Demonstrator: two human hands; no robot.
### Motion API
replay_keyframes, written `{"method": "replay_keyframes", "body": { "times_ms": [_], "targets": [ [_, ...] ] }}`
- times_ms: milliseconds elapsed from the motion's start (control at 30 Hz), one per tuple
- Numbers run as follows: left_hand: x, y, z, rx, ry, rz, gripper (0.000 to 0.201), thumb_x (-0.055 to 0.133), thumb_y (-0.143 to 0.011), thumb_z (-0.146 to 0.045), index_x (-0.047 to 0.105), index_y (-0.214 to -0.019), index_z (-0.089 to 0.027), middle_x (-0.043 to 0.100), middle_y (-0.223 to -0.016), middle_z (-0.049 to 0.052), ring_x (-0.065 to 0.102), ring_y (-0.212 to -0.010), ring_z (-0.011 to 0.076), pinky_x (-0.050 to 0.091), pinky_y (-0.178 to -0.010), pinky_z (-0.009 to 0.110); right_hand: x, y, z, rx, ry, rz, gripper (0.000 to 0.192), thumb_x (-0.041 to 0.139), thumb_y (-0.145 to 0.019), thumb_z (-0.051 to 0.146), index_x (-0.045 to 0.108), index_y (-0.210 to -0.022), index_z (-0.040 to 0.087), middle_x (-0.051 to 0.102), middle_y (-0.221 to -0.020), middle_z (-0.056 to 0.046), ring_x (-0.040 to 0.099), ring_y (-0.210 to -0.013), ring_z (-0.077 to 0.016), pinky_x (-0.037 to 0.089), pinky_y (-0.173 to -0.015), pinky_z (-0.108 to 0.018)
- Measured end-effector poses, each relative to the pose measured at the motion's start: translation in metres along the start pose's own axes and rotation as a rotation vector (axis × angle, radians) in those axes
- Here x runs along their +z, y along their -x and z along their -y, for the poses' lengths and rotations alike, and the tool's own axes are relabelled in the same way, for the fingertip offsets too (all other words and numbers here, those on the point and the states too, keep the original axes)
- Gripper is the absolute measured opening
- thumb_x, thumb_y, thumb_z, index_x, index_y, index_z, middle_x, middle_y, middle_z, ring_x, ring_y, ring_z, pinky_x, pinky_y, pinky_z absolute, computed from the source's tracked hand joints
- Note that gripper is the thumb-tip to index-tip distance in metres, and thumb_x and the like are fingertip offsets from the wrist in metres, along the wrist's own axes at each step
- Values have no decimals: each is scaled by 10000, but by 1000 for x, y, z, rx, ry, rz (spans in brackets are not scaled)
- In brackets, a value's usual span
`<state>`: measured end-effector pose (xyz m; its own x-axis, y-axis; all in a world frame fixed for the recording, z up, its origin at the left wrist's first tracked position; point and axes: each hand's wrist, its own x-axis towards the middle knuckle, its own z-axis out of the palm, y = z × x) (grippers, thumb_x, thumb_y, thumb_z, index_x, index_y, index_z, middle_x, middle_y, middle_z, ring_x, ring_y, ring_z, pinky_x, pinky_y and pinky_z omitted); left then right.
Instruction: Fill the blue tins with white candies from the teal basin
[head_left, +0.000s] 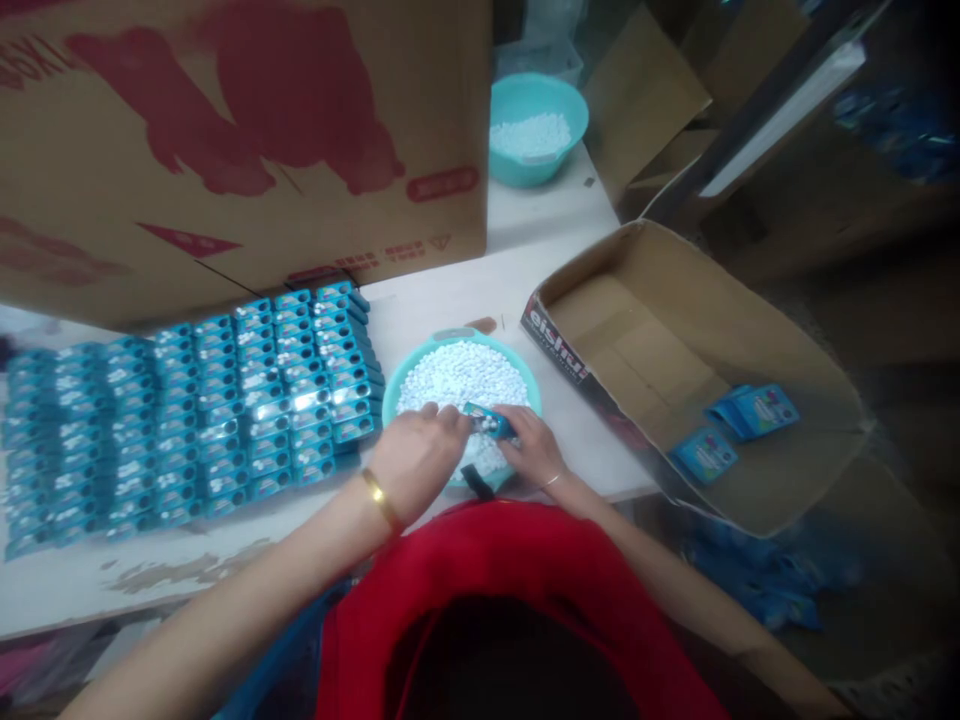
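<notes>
Head view: both hands meet over a teal basin (397,385) full of small white pellets (465,375), set at the near edge of the bench (450,290). The left hand (416,455) is curled, fingertips pinched at one end of a small blue box (489,421). The right hand (534,447) grips the other end of that box from below, fingers wrapped round it. The box sits just above the pellets, tilted a little (whether it is open cannot be told, too blurred). A gold bangle (381,498) is on the left wrist, a thin ring on a right finger.

Left of the basin, touching its rim, rows of the same blue boxes (187,410) lie packed flat on the bench. Behind them stands a big brown carton with red print (240,140). A second teal basin (537,128) with white pellets sits at the far end of the bench. Right of the bench, an open cardboard box (675,330) leans, with a few blue boxes (739,420) lying inside. More blue packs lie on the floor below it, blurred. The person wears a red top (510,560).
</notes>
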<state>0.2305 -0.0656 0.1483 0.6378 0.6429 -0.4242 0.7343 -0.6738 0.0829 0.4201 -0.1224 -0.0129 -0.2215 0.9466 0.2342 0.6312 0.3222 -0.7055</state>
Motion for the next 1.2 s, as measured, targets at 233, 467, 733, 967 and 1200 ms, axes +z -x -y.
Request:
{"method": "replay_keyframes", "body": {
  "times_ms": [233, 467, 733, 967, 1200],
  "targets": [
    [89, -1, 58, -332, 260, 52, 192, 401, -903, -225, 569, -962, -152, 602, -947, 103, 578, -864, 231, 450, -687, 315, -13, 5, -8, 129, -14, -48, 364, 581, -835, 233, 534, -1196, 212, 637, -1117, -93, 592, -1036, -241, 487, -914, -393],
    [200, -64, 22, -318, 549, -40, 236, 396, -911, -224, 532, -1098, -177, 597, -1127, 104, 557, -1049, 207, 447, -890, 331, -25, 7, -11, 396, -144, -41, 377, 636, -811, 386, 550, -1127, 201, 651, -1021, -72, 619, -909, -223, 501, -826, -343],
    [185, -66, 26, -200, 797, -234, 268, 440, -901, -330, 530, -1101, -175, 633, -1017, 70, 594, -896, 179, 472, -830, 320, -28, 15, -11, 448, -189, -138, 384, 645, -798, 393, 543, -1104, 185, 650, -968, -66, 617, -854, -213, 501, -799, -339],
    [111, -13, 50, -39, 731, -249, 258, 435, -906, -341, 538, -1083, -183, 625, -951, 56, 580, -805, 163, 456, -738, 291, -19, 14, -11, 263, -33, -106, 367, 613, -826, 306, 537, -1170, 201, 633, -1097, -99, 597, -1016, -246, 484, -897, -391],
    [40, -8, 28, 24, 276, -49, 209, 389, -920, -270, 553, -988, -159, 627, -911, 87, 600, -793, 206, 445, -638, 301, -5, 1, 2, 45, -9, -11, 417, 523, -793, 139, 521, -1206, 193, 629, -1136, -103, 578, -1059, -253, 485, -921, -424]
  ]
}}
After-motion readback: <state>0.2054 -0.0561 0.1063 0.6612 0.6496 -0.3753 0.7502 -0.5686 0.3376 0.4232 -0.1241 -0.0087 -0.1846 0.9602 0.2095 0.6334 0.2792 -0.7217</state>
